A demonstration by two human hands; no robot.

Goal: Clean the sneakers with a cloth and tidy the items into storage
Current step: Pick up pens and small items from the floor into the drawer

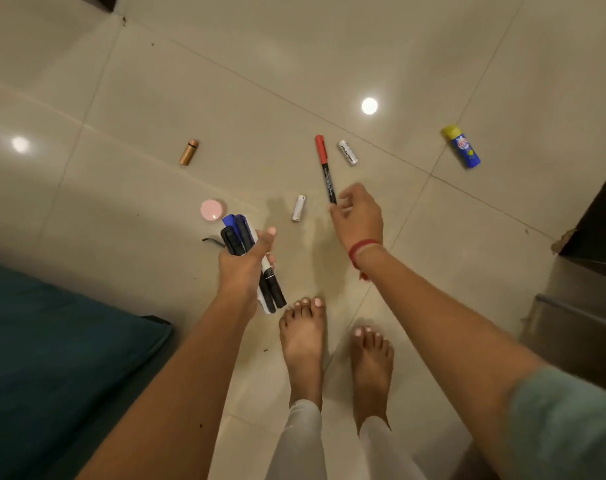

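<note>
My left hand (243, 268) grips a bundle of markers (241, 237), blue and black caps up, black ends poking out below. My right hand (358, 216) pinches the black lower end of a red-capped marker (324, 164), its cap pointing away from me. Loose on the tiled floor lie a copper-coloured tube (189, 152), a pink round lid (212, 209), a small white tube (299, 207), a white labelled tube (347, 152) and a blue can with a yellow cap (462, 147). No sneakers or cloth are in view.
My bare feet (303, 337) stand on the glossy beige tiles just below my hands. A dark teal cushion (59, 358) fills the lower left. Dark furniture (599, 220) stands at the right edge. A thin black item (211, 240) lies beside the markers.
</note>
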